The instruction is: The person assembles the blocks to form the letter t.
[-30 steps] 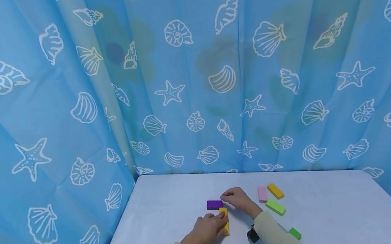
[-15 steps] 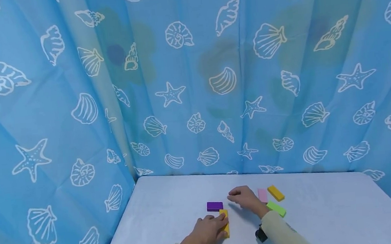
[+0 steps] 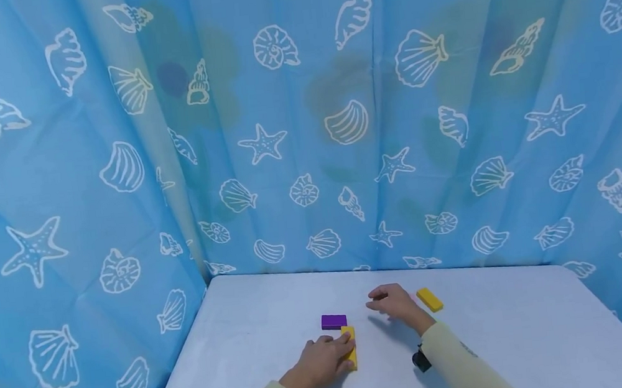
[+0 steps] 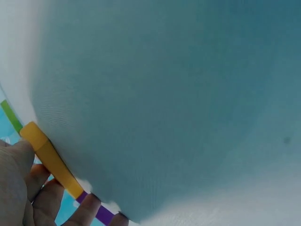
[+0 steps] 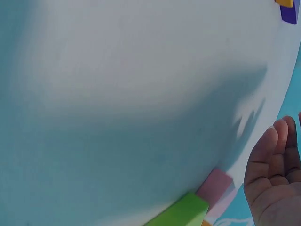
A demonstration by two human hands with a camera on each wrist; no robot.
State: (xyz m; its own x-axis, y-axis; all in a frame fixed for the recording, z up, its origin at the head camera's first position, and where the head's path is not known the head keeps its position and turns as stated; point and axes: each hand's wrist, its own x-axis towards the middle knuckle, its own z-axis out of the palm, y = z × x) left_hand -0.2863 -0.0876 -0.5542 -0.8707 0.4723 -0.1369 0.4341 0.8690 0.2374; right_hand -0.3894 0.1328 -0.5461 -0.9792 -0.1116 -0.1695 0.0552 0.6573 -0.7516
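Note:
My left hand (image 3: pixel 320 363) holds a yellow block (image 4: pixel 55 162) flat on the white table, thumb near its close end and fingers along it toward the far end. A purple block (image 3: pixel 334 322) lies crosswise just beyond that far end, lined up near its left corner. My right hand (image 3: pixel 403 307) hovers over the table to the right of both blocks, fingers loosely bent and nothing in them. Below it, in the right wrist view, a pink block (image 5: pixel 215 186) and a green block (image 5: pixel 181 212) lie close together; the right hand and arm mostly hide them from the head view.
Another yellow block (image 3: pixel 430 299) lies beyond my right hand, toward the back of the table (image 3: pixel 277 309). A blue curtain (image 3: pixel 307 157) with white shell prints hangs behind and along the left side. A dark device (image 3: pixel 421 361) sits at my right wrist.
My right hand has moved rightward, away from the purple block, and its arm now covers the green blocks. The left hand stays on the yellow block. The head view has shifted slightly.

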